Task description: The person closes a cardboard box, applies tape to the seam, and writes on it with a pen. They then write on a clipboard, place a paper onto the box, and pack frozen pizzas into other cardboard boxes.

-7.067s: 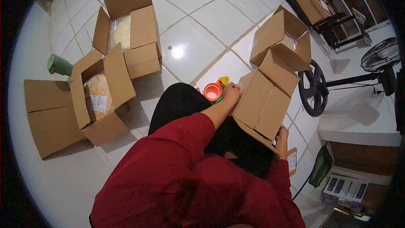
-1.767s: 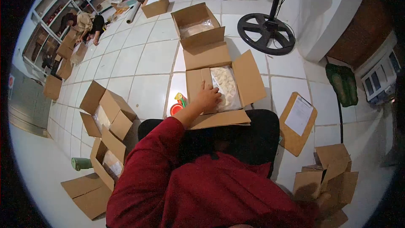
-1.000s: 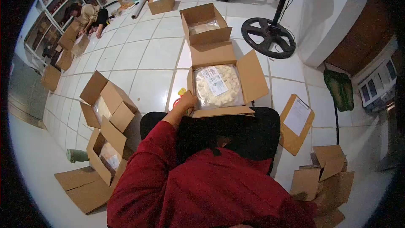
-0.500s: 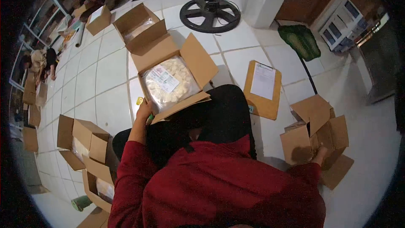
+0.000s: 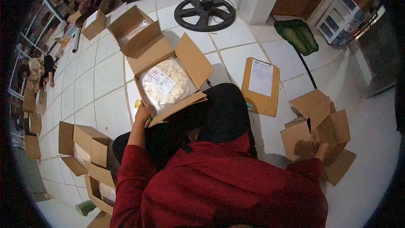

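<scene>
Resting at my lap is an open cardboard box [image 5: 152,55] with its flaps up, holding a clear-wrapped round pale item [image 5: 169,82] with a white label on top. My left hand [image 5: 144,112] grips the near left edge of this box, its fingers partly hidden; a small yellow object [image 5: 137,103] shows beside it. On the right, my right hand [image 5: 323,150] reaches among the flaps of another open box [image 5: 296,140], fingertips hidden by cardboard and shadow.
A clipboard with paper [image 5: 261,80] lies ahead to the right. Beyond stands a black round base [image 5: 205,14]. More open boxes [image 5: 90,143] are at the left. Two people sit far left. A green mat [image 5: 296,36] and white crate [image 5: 341,17] are far right.
The view has shifted slightly. My right hand has moved a little further in among the flaps of the right box. My left hand keeps its place on the lap box.
</scene>
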A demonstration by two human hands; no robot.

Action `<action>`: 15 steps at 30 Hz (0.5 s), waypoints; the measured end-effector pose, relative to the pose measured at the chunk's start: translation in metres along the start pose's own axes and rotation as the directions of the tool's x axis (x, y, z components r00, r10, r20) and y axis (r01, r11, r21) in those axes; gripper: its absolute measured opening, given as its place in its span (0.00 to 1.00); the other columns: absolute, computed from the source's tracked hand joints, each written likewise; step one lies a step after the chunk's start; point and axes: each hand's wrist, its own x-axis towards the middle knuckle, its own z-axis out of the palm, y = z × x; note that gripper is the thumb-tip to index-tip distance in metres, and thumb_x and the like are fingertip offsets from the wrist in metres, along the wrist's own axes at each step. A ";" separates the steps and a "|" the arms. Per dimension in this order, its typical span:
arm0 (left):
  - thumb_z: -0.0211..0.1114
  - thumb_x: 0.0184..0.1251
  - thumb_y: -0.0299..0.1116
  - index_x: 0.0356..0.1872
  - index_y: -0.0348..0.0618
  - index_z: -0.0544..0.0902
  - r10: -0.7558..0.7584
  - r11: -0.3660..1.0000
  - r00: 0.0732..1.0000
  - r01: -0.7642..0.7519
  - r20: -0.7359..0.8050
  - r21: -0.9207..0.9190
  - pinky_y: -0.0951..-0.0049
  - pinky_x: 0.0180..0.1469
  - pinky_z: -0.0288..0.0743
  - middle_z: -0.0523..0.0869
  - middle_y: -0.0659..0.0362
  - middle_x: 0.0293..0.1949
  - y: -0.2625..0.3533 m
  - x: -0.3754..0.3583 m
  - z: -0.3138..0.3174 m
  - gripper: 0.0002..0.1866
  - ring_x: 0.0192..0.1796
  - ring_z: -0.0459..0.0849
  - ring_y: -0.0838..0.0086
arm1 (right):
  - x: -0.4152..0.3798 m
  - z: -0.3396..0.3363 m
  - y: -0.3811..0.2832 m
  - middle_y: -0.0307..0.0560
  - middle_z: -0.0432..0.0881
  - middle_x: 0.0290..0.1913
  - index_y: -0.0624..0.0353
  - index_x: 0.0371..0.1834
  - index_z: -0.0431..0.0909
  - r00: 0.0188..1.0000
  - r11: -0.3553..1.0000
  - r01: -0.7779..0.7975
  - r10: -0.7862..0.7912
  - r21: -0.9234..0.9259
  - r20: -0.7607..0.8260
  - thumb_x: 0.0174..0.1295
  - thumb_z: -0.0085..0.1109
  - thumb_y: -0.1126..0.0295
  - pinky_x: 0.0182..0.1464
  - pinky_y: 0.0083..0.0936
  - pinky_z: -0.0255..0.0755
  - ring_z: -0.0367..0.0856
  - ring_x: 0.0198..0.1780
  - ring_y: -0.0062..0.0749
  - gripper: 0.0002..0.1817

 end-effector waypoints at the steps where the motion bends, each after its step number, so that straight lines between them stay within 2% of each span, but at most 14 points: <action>1: 0.47 0.53 0.36 0.49 0.32 0.64 0.026 1.000 1.000 -0.026 -0.004 0.005 0.66 0.47 0.65 0.74 0.39 0.41 0.005 -0.003 -0.001 0.23 0.46 0.73 0.51 | 0.000 -0.001 -0.002 0.54 0.75 0.40 0.69 0.40 0.71 1.000 1.000 0.000 0.000 -0.003 0.000 0.57 0.45 0.61 0.39 0.30 0.67 0.73 0.38 0.36 0.19; 4: 0.47 0.53 0.36 0.48 0.32 0.65 -0.034 0.998 0.999 0.035 0.023 -0.057 0.66 0.48 0.65 0.74 0.39 0.41 -0.001 0.003 0.001 0.23 0.46 0.73 0.52 | 0.001 -0.005 -0.005 0.54 0.75 0.40 0.69 0.40 0.72 1.000 1.000 0.002 -0.002 0.000 -0.003 0.57 0.45 0.60 0.39 0.30 0.67 0.73 0.38 0.36 0.19; 7: 0.47 0.53 0.37 0.49 0.32 0.64 -0.018 0.995 0.999 0.022 0.040 -0.093 0.66 0.48 0.65 0.74 0.39 0.41 0.002 0.000 0.000 0.23 0.47 0.73 0.52 | 0.001 -0.007 -0.007 0.54 0.75 0.39 0.69 0.39 0.72 1.000 1.000 0.003 -0.004 -0.004 -0.004 0.57 0.45 0.60 0.39 0.30 0.67 0.73 0.37 0.36 0.20; 10: 0.47 0.53 0.37 0.50 0.32 0.63 0.017 0.998 1.000 -0.016 0.013 -0.060 0.66 0.48 0.65 0.74 0.39 0.41 0.002 -0.002 0.000 0.24 0.47 0.72 0.52 | -0.003 -0.005 -0.006 0.53 0.75 0.39 0.69 0.39 0.72 1.000 1.000 0.008 -0.008 -0.001 -0.006 0.57 0.45 0.60 0.39 0.30 0.67 0.74 0.37 0.36 0.20; 15: 0.47 0.53 0.38 0.52 0.33 0.62 -0.005 0.998 1.000 0.006 0.011 -0.061 0.66 0.48 0.65 0.74 0.39 0.41 -0.021 0.012 0.004 0.25 0.47 0.72 0.51 | -0.007 -0.002 -0.003 0.53 0.76 0.39 0.69 0.38 0.73 1.000 1.000 0.014 -0.014 0.004 -0.008 0.57 0.45 0.60 0.38 0.30 0.67 0.74 0.36 0.36 0.20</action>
